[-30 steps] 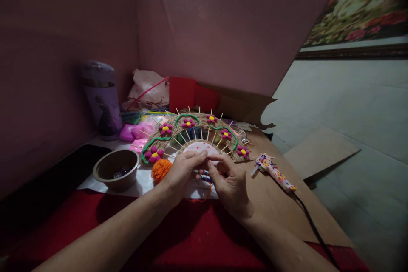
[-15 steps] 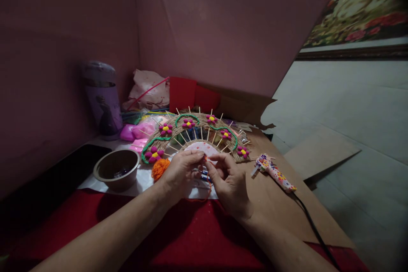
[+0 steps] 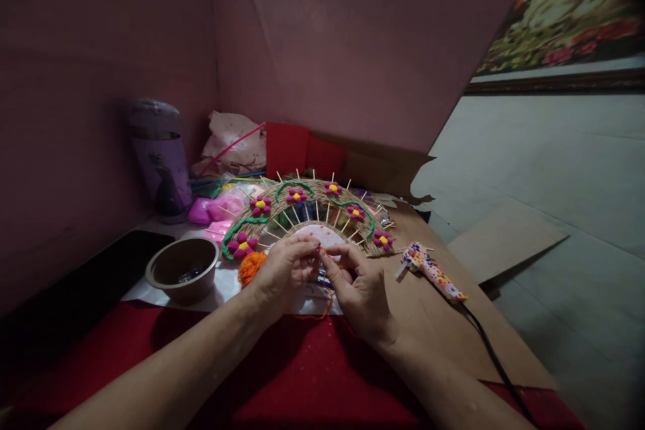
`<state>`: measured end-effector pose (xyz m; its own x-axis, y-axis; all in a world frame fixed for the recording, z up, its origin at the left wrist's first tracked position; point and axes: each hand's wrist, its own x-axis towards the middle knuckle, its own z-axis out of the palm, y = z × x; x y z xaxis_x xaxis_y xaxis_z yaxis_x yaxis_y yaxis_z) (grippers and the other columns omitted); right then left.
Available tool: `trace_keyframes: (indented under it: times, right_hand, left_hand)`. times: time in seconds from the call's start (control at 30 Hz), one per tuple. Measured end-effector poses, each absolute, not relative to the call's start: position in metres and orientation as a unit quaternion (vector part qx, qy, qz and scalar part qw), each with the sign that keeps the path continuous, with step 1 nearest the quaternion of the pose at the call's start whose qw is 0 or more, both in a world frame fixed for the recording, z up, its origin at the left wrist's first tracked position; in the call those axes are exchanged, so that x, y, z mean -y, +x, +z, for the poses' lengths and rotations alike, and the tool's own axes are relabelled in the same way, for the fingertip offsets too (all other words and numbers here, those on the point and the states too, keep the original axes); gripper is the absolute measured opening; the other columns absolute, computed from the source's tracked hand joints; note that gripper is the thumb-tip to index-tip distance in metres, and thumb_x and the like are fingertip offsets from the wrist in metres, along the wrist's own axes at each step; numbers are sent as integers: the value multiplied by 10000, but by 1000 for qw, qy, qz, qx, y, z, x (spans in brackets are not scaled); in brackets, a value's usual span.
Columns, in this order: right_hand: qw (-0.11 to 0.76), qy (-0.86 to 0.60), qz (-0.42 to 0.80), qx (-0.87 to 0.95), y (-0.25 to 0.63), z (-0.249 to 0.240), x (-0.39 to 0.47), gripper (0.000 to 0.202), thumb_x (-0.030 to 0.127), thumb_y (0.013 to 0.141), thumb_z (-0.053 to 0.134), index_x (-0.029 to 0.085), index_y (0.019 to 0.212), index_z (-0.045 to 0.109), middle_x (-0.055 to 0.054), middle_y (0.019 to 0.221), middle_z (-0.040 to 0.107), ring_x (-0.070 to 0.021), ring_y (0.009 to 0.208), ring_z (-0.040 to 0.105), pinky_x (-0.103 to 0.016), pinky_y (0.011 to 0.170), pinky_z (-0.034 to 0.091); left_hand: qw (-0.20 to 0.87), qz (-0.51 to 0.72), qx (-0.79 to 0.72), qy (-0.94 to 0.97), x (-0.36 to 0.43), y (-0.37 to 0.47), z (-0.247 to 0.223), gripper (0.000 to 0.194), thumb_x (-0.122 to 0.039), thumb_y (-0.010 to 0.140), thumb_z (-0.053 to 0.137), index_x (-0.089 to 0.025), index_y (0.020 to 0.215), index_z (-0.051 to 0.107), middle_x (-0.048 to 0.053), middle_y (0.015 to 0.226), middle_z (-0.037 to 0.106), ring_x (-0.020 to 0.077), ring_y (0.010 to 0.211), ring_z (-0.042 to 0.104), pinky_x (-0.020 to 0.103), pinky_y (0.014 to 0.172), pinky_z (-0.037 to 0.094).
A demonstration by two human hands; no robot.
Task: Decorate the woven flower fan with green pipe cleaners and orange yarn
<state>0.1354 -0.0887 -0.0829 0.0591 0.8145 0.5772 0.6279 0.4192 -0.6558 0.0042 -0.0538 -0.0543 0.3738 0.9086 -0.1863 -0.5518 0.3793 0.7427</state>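
Note:
My left hand (image 3: 288, 270) and my right hand (image 3: 360, 285) meet in front of the fan-shaped piece, fingertips pinched close together. Between them is orange yarn (image 3: 330, 295), which hangs down in a loop below my right fingers. Something small and dark sits at my left fingertips, too small to make out. An orange yarn ball (image 3: 250, 267) lies just left of my left hand. Behind both hands stands the half-round twine fan (image 3: 315, 189), with thin sticks, green cord and several magenta flowers with yellow centres.
A bowl (image 3: 184, 269) holding small shiny things is at the left, before a purple tumbler (image 3: 164, 168). Pink bags (image 3: 226, 205) and red sheets (image 3: 287, 150) lie behind. A flower-patterned glue gun (image 3: 434, 272) with a black cord rests on brown cardboard (image 3: 453, 336) at right.
The fingertips of both hands have shifted slightly, and the right fingers now pinch closer to the left ones. The view has moved a little.

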Motion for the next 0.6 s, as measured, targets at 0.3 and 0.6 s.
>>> trace_keyframes:
  times: [0.3, 0.6]
  right_hand:
    - [531, -504, 165, 661, 137, -88, 84, 187, 357, 858, 541, 180, 828, 594, 15, 620, 563, -92, 498, 443, -214, 490, 354]
    - [582, -473, 169, 640, 136, -83, 86, 120, 296, 870, 524, 185, 835, 550, 25, 615, 547, -103, 527, 484, -211, 487, 363]
  left_hand:
    - [768, 474, -302, 306, 52, 3, -55, 170, -39, 632, 581, -117, 783, 564, 19, 596, 589, 85, 518, 539, 189, 513, 406]
    - [781, 479, -276, 291, 54, 3, -52, 93, -132, 661, 557, -145, 742, 514, -7, 620, 535, 65, 441, 462, 155, 351, 257]
